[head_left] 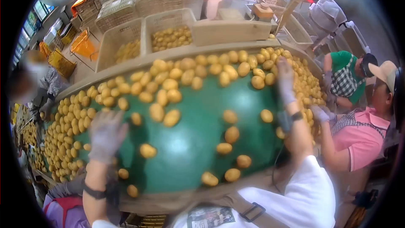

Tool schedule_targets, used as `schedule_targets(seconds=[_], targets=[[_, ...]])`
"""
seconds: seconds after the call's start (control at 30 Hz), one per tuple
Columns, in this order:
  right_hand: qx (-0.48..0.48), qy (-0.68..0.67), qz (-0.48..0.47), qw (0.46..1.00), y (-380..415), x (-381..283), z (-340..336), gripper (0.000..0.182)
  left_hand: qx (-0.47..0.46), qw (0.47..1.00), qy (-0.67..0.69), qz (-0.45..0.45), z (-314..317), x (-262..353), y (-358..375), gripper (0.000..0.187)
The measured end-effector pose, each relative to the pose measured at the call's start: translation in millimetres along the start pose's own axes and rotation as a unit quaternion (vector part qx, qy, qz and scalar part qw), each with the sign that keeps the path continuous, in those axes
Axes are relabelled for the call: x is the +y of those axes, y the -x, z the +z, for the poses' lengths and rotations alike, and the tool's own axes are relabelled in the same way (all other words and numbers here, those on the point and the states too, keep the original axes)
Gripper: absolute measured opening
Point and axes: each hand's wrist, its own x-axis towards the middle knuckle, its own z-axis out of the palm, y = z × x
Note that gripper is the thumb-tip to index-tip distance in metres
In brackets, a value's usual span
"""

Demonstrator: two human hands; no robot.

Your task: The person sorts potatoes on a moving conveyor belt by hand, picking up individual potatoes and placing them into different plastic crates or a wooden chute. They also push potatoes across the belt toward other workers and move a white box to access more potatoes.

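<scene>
Many yellow potatoes (156,112) lie on a green work surface (181,164), heaped at the left and right and along the far edge. My left hand (107,137), in a pale glove and blurred, is over the left part of the surface beside the left heap. Its fingers look spread, with nothing visible in them. My right hand (286,82), also gloved, reaches to the far right, fingers stretched out against potatoes at the edge of the right heap (306,84). Several loose potatoes (231,134) are scattered between my arms.
Beyond the far rim stand crates with potatoes (171,38) and a long pale bin (232,29). At right are a person in pink (358,137) and a person in green (341,74). Another person (52,80) stands at left. A purple garment (63,211) shows near my left elbow.
</scene>
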Motion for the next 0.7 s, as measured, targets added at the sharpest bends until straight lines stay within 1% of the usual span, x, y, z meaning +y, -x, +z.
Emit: schedule_targets(seconds=[0.03, 0.07, 0.1, 0.13, 0.2, 0.23, 0.27, 0.3, 0.33, 0.4, 0.43, 0.5, 0.53, 0.57, 0.63, 0.7], targets=[[0.027, 0.058, -0.016, 0.998, -21.7, 59.1, -18.7, 0.036, -0.026, 0.997, 0.066, 0.009, 5.6, 20.7, -22.4, 0.033], [0.011, 0.098, -0.058, 0.993, -37.5, 114.8, -29.1, 0.038, -0.034, 0.994, 0.090, 0.052, 2.9, 48.2, -48.0, 0.035], [-0.014, 0.118, -0.097, 0.988, -49.2, 152.3, -32.8, 0.041, -0.034, 0.982, 0.168, 0.081, 5.0, 73.9, -67.2, 0.038], [-0.031, 0.124, -0.116, 0.985, -56.3, 173.2, -32.0, 0.043, -0.017, 0.973, 0.182, 0.139, 14.3, 96.1, -81.9, 0.041], [-0.056, 0.057, -0.032, 0.996, -55.3, 137.7, -13.2, 0.047, -0.105, 0.964, 0.162, 0.183, 45.5, 133.7, -108.4, 0.045], [-0.063, 0.017, 0.016, 0.998, -41.7, 84.0, -3.7, 0.047, -0.103, 0.966, 0.141, 0.189, 66.0, 148.4, -120.4, 0.049], [-0.070, -0.021, 0.062, 0.995, -34.8, 52.8, 5.0, 0.047, -0.101, 0.972, 0.126, 0.172, 82.2, 154.0, -132.6, 0.048], [-0.044, 0.022, 0.011, 0.999, -33.3, 83.8, 26.7, 0.048, -0.098, 0.976, 0.112, 0.157, 95.5, 156.9, -144.1, 0.048], [-0.076, 0.003, 0.019, 0.997, -24.5, 75.7, 33.8, 0.048, -0.094, 0.980, 0.099, 0.144, 103.3, 157.3, -148.0, 0.048], [-0.138, -0.031, 0.028, 0.990, 3.2, 28.6, 55.6, 0.047, -0.137, 0.982, 0.115, 0.067, 108.7, 154.6, -144.6, 0.045], [-0.163, -0.105, 0.120, 0.974, 14.5, -0.3, 67.4, 0.047, -0.160, 0.979, 0.124, 0.032, 109.0, 153.2, -140.8, 0.044], [-0.213, -0.208, 0.147, 0.943, 34.0, -5.2, 99.0, 0.049, -0.159, 0.977, 0.140, 0.018, 104.9, 137.4, -121.1, 0.041], [-0.239, -0.240, 0.075, 0.938, 39.4, 13.2, 127.3, 0.051, -0.155, 0.977, 0.146, 0.011, 101.6, 124.9, -112.2, 0.040], [-0.256, -0.215, -0.013, 0.943, 56.3, 10.9, 148.8, 0.052, -0.149, 0.978, 0.147, 0.000, 99.9, 114.2, -100.9, 0.040], [-0.321, -0.184, -0.013, 0.929, 96.4, -47.9, 177.3, 0.056, -0.137, 0.980, 0.144, -0.022, 101.2, 93.2, -70.2, 0.041], [-0.392, -0.265, 0.117, 0.873, 146.6, -135.2, 184.4, 0.063, -0.091, 0.983, 0.153, -0.045, 112.9, 69.7, -26.4, 0.040]])
